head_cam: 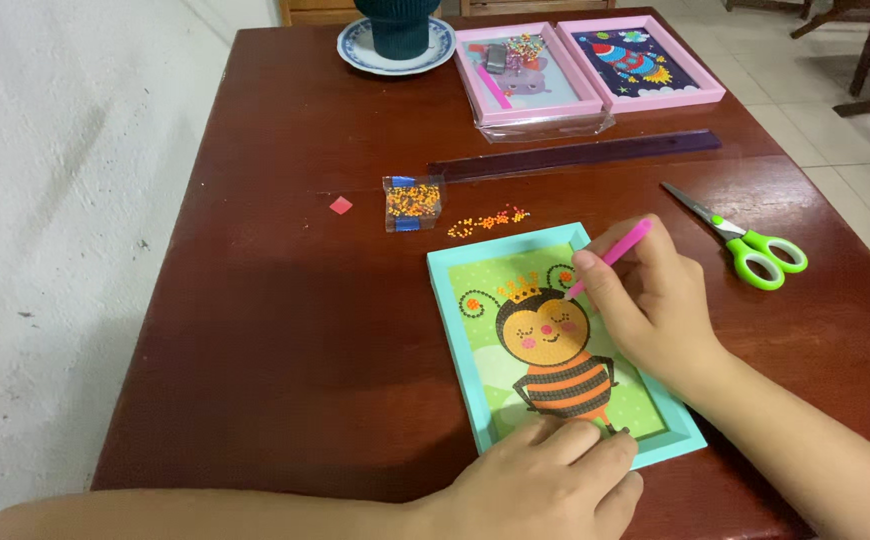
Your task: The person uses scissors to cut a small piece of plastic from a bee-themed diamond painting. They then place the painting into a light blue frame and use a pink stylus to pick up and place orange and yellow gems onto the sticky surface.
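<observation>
Your right hand (655,305) pinched a slim pink plastic pen (610,257), its tip touching the bee picture (553,350) in a turquoise frame (452,330) on the glossy dark wooden counter (285,300). Your left hand (545,480) lay flat, its grip holding nothing, pressing the frame's near edge. Beyond the right grip lay loose orange beads (490,220); to its right, green-handled scissors (750,245).

Turquoise-framed bee picture (460,335) lies flat, slightly askew, on the tabletop; slim pink pen (610,256) slants down, tip on the bee's head (striped body below).
</observation>
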